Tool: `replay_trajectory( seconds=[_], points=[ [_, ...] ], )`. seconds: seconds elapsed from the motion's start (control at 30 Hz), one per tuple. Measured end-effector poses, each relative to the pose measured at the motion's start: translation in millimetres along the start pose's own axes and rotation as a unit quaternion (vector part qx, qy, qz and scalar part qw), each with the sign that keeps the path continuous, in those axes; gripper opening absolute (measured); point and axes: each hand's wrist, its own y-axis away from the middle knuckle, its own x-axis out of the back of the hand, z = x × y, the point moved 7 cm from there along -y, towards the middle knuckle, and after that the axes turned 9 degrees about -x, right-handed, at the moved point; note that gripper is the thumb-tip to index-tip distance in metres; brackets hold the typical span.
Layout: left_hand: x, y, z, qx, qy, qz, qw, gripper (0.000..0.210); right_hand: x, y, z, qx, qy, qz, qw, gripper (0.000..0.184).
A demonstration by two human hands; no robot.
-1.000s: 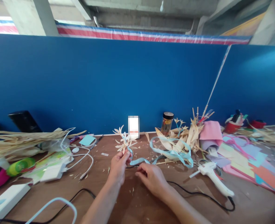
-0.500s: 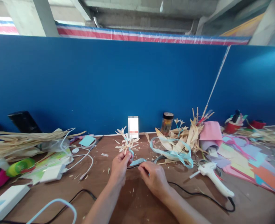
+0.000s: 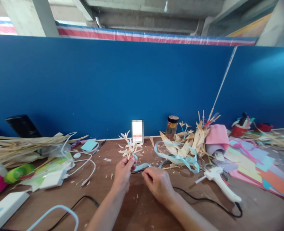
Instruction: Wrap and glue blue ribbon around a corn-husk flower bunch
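My left hand is closed in a pinch on the stem of a pale husk flower, whose thin cream petals spread above the fingertips. A light blue ribbon is wound at the stem by those fingers and runs right to my right hand. That hand is curled closed on the ribbon, its fingertips mostly hidden. Beyond it the rest of the ribbon lies in loose loops over dry husks. Behind the flower stands a small white object, blurred out.
A white glue gun with a black cord lies at right, beside coloured paper sheets. Near the blue partition stands a dark-lidded jar. White cables, a charger and a power strip occupy the left.
The view has shifted very slightly. Both hands, the flower and the ribbon keep practically the same positions.
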Motion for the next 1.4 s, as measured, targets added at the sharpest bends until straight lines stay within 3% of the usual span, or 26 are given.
replay_trajectory(
  seconds=[1.4],
  points=[
    [-7.5,7.6,2.2,0.009,-0.001,-0.005,1.0,0.024,3.9,0.5,-3.1,0.008,0.018,0.021,1.0,0.021]
  ],
)
